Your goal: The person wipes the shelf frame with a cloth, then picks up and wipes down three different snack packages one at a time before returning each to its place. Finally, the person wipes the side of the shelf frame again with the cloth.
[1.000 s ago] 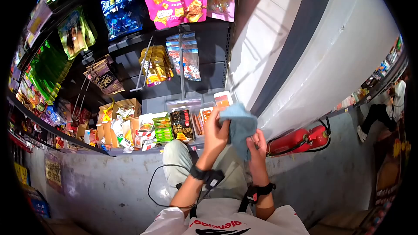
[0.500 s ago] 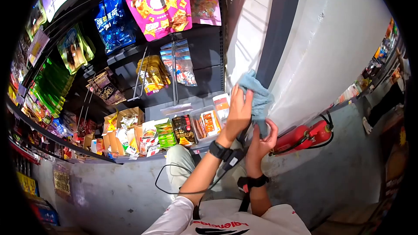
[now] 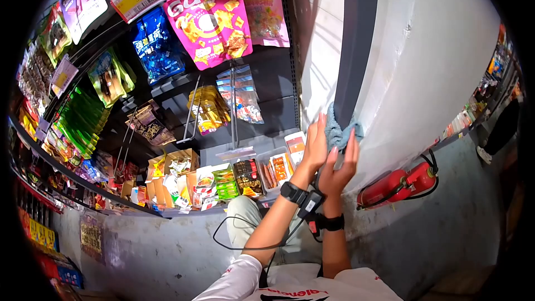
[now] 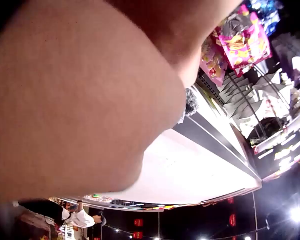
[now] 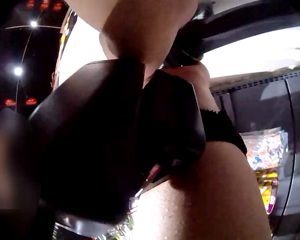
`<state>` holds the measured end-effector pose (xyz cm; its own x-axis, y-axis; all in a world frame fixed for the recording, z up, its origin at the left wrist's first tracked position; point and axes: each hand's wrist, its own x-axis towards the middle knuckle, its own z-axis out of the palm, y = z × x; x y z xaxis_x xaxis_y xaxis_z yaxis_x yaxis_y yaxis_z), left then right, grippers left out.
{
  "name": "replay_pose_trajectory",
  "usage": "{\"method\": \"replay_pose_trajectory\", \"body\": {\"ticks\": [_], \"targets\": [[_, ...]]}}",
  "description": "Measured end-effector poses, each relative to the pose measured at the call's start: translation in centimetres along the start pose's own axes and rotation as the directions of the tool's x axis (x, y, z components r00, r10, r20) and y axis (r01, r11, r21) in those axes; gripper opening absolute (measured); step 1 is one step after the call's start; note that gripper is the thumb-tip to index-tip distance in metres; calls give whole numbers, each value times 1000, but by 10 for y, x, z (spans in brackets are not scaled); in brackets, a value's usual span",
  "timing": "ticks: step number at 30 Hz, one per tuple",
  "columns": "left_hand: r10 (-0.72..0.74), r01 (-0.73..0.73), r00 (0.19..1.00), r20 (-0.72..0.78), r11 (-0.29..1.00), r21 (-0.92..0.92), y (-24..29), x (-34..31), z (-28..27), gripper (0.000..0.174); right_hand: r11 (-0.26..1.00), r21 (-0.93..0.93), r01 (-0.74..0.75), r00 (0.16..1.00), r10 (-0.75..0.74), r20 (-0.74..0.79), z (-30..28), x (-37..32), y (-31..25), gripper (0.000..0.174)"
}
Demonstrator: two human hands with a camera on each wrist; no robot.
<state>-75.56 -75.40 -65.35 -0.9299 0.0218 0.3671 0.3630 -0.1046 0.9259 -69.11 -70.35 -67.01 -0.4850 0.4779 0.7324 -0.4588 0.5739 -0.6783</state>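
A crumpled blue-grey cloth [image 3: 336, 134] lies against the dark vertical strip [image 3: 356, 50] on the white pillar, low down. My left hand [image 3: 315, 149] is at the cloth's left side, fingers straight and pointing up. At its lower right, my right hand [image 3: 339, 171] has its fingers extended, their tips over the cloth. In the left wrist view, a small bit of the cloth [image 4: 191, 102] shows past the skin that fills much of the picture. A black wrist device [image 5: 90, 140] blocks most of the right wrist view.
Snack bags, among them a pink bag [image 3: 212, 22], hang on the rack to the left. Boxes of small packets [image 3: 225, 181] line its bottom shelf. Red fire extinguishers [image 3: 395, 187] stand right of the pillar. A loose cable [image 3: 223, 234] loops from my left wrist.
Both hands have carried the cloth from in front of my knees up and right onto the pillar's dark strip. Their fingers have straightened from gripping it. The head view has shifted.
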Motion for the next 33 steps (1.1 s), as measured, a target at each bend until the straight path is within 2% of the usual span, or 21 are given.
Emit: {"method": "replay_pose_trajectory", "body": {"ticks": [1, 2, 4, 5, 7, 11, 13, 14, 16, 17, 19, 21, 24, 26, 27, 28, 29, 30, 31, 32, 33], "targets": [[17, -17, 1000, -13, 1000, 11, -5, -4, -1, 57, 995, 85, -56, 997, 52, 55, 5, -7, 5, 56], [24, -24, 1000, -10, 1000, 15, -11, -7, -5, 57, 994, 91, -55, 998, 50, 49, 6, -16, 12, 56], [-54, 54, 991, 119, 999, 5, -21, -13, -11, 52, 1000, 16, -18, 991, 16, 129, 2, -28, 19, 62], [-54, 54, 991, 120, 999, 7, -26, -13, -12, 52, 1000, 17, -19, 992, 17, 128, 0, -30, 23, 62], [157, -148, 967, 200, 987, -60, -13, -14, -11, 42, 996, 39, -81, 977, 72, 201, -6, -22, 16, 61], [181, -155, 960, 213, 979, -136, 15, -6, -8, 31, 994, 85, -70, 982, 54, 182, -6, 12, -8, 57], [152, -104, 969, 194, 966, -237, 18, -9, -6, 27, 990, 74, -117, 987, 108, 120, -1, 21, -11, 54], [152, -105, 970, 189, 966, -238, 16, -10, -8, 27, 994, 63, -84, 993, 78, 91, 1, 19, -7, 52], [123, -102, 978, 168, 987, -128, 2, -16, -14, 34, 995, 34, -89, 988, 84, 127, -1, 6, 8, 52], [47, -29, 980, 194, 995, -93, -9, -21, -18, 34, 995, 3, -96, 983, 95, 158, -3, -6, 16, 52], [-3, -12, 991, 135, 994, 112, -51, -36, -24, 31, 997, -36, -72, 983, 77, 165, -5, -35, 36, 53], [22, -44, 989, 144, 988, 148, -93, -61, -30, 30, 982, -89, -167, 952, 184, 244, -10, -61, 49, 53], [45, -67, 991, 129, 982, 176, -122, -70, -28, 28, 972, -194, -133, 960, 175, 219, -7, -98, 82, 51], [18, -35, 993, 115, 987, 156, -93, -68, -24, 28, 976, -162, -148, 952, 185, 245, -12, -79, 67, 51], [87, -92, 995, 57, 990, 104, -87, -60, -17, 29, 978, -124, -168, 945, 196, 261, -10, -66, 60, 50], [266, -271, 962, 63, 904, 332, -80, -53, -17, 29, 990, -95, -107, 969, 125, 211, -5, -58, 59, 50], [426, -419, 897, 119, 733, 535, -68, -46, -19, 29, 995, -46, -91, 980, 97, 176, -2, -43, 46, 50], [245, -258, 966, 85, 938, 230, -34, -41, -14, 29, 997, -28, -76, 986, 79, 149, 0, -28, 32, 50], [59, -48, 993, 105, 993, -104, 2, -35, -10, 29, 999, -5, -54, 991, 54, 122, 2, -18, 24, 50], [12, 6, 983, 184, 995, -97, 13, -31, -17, 27, 998, -1, -56, 989, 56, 138, 2, -16, 24, 50], [-136, 149, 959, 247, 988, -36, 19, -29, -25, 32, 997, -22, -68, 991, 71, 113, 4, -16, 24, 51]]}}
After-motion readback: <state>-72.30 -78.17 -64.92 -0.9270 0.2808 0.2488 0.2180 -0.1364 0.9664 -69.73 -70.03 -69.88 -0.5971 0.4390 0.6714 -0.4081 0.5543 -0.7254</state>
